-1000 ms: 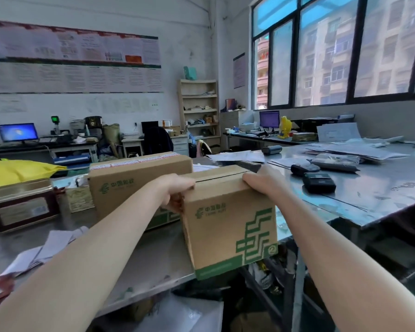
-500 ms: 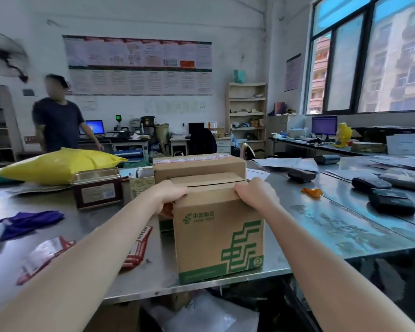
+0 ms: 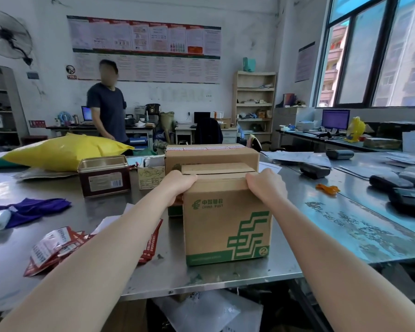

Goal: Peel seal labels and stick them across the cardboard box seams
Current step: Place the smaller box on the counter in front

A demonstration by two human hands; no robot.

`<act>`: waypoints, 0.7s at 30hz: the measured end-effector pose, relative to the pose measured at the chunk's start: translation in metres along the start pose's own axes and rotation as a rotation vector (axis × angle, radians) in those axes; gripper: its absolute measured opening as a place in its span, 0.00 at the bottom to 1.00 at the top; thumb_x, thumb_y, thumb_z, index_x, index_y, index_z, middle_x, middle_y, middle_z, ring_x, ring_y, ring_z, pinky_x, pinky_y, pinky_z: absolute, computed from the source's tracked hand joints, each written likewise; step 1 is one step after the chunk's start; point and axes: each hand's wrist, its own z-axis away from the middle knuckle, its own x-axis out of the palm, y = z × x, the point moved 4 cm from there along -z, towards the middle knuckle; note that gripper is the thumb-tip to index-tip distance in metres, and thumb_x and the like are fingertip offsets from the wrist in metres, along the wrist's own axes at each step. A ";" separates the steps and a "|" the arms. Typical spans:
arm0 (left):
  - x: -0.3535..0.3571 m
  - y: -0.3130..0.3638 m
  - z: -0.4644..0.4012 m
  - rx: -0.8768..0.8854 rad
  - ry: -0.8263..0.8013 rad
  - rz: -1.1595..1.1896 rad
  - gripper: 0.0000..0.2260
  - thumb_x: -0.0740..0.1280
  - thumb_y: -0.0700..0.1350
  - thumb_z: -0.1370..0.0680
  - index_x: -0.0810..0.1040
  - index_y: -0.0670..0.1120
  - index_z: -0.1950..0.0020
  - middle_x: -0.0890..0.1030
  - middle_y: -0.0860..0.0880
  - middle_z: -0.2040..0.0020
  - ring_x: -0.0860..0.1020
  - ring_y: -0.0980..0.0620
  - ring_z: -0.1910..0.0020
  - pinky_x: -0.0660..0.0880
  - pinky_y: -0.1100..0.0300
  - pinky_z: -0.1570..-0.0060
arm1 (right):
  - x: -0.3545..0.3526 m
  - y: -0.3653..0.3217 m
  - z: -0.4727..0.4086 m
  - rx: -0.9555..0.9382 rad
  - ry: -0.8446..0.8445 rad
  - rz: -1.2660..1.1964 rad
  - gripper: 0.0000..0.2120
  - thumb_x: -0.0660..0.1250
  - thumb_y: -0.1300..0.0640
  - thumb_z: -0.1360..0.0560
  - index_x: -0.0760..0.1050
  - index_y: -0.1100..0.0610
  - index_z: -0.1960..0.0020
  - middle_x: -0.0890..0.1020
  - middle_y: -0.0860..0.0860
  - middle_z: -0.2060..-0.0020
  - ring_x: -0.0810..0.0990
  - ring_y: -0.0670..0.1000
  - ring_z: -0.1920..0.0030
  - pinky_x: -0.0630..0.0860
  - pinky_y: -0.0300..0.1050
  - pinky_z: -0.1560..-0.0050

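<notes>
Now the cardboard box [image 3: 227,219] stands upright on the steel table [image 3: 249,276], close to its near edge, where a second ago it was held out past the table's edge in the air and tilted; half a second ago it was already down in about this spot. Both hands have stayed on its top front edge: the left hand [image 3: 179,186] is curled over the left corner, fingers folded down the side, and the right hand [image 3: 266,185] lies closed over the right corner. The top flaps are folded down, with a dark seam line between them. Just behind it, touching or nearly so, is a larger box [image 3: 211,155] with red-and-white seal labels across its top. Loose seal labels [image 3: 50,248] lie scattered on the table to the left, partly under the left forearm. Farther left sits a dark red tin [image 3: 104,176] with its lid off; what is inside cannot be seen. Beside it is a small open carton [image 3: 151,176], contents unclear. A yellow bag [image 3: 65,152] lies behind the tin, and a person in a dark shirt [image 3: 108,109] stands beyond it.
</notes>
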 end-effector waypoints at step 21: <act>-0.109 -0.092 -0.004 -0.100 0.011 -0.149 0.08 0.62 0.40 0.22 0.78 0.39 0.49 0.79 0.42 0.55 0.76 0.47 0.59 0.76 0.55 0.57 | 0.125 -0.138 0.108 -0.804 -0.176 -0.023 0.08 0.60 0.62 0.25 0.76 0.64 0.50 0.80 0.58 0.54 0.78 0.55 0.53 0.76 0.50 0.53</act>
